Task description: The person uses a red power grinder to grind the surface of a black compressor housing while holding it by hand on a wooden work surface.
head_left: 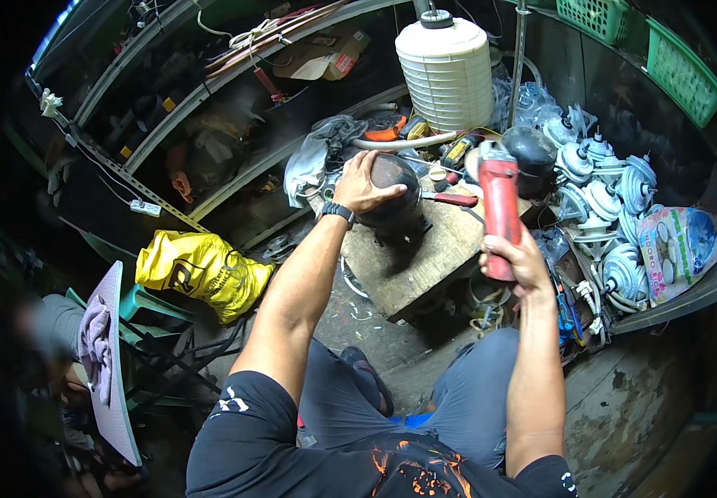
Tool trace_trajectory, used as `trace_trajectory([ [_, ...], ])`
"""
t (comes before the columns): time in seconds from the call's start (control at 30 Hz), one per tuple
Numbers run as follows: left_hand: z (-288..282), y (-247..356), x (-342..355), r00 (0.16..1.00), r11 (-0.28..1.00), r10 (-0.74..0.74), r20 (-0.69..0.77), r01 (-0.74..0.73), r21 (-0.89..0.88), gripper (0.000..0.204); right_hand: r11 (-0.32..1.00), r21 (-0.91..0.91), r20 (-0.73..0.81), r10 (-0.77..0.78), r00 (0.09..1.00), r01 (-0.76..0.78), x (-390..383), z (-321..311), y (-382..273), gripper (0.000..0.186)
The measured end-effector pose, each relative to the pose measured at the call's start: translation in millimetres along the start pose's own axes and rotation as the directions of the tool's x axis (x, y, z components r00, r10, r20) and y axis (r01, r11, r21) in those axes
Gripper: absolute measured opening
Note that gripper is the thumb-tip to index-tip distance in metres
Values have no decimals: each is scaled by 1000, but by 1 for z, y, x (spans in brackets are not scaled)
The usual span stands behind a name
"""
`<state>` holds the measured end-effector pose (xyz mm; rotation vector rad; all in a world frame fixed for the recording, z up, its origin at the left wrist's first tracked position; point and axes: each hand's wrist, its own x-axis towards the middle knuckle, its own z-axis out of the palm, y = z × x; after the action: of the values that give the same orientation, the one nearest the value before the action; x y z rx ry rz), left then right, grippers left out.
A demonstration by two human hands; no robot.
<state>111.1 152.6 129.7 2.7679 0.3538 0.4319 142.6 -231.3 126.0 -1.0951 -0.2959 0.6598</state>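
Note:
My left hand (pixel 362 187) grips a black dome-shaped compressor (pixel 393 189) from its left side, thumb across the near face and fingers over the far side. The compressor stands on a worn, low wooden table (pixel 404 270). In my right hand (pixel 521 261) is a red angle grinder (pixel 501 199), held by its body with the metal head pointing away from me. The grinder hangs over the table's right side, apart from the compressor. Between them lies a red-handled tool (pixel 456 199). A second black rounded compressor (pixel 531 158) sits behind the grinder.
Several white-grey round mechanical parts (pixel 603 199) are piled at the right, beside a printed plastic sack (pixel 675 249). A white ribbed tank (pixel 445 70) stands at the back. Left of the table are a yellow bag (pixel 202 272) and shelves (pixel 184 75). Another person (pixel 60 332) is at far left.

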Motion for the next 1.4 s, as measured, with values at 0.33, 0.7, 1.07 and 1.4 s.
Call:
trace_trajectory([
  [0.33, 5, 21, -29, 969, 969, -245, -21, 245, 26, 137, 995, -40, 49, 89, 995, -87, 45, 32, 49, 45],
  [0.7, 9, 17, -29, 997, 992, 55, -46, -49, 120, 129, 993, -87, -9, 83, 997, -83, 58, 9, 58, 54],
  [1.07, 22, 28, -22, 993, 988, -13, -117, 31, 150, 125, 990, -77, 75, 125, 989, -119, 69, 6, 59, 62],
  [1.4, 23, 14, -22, 993, 990, 30, -116, -13, 140, 125, 983, -100, 66, 159, 985, -152, 71, 5, 61, 62],
])
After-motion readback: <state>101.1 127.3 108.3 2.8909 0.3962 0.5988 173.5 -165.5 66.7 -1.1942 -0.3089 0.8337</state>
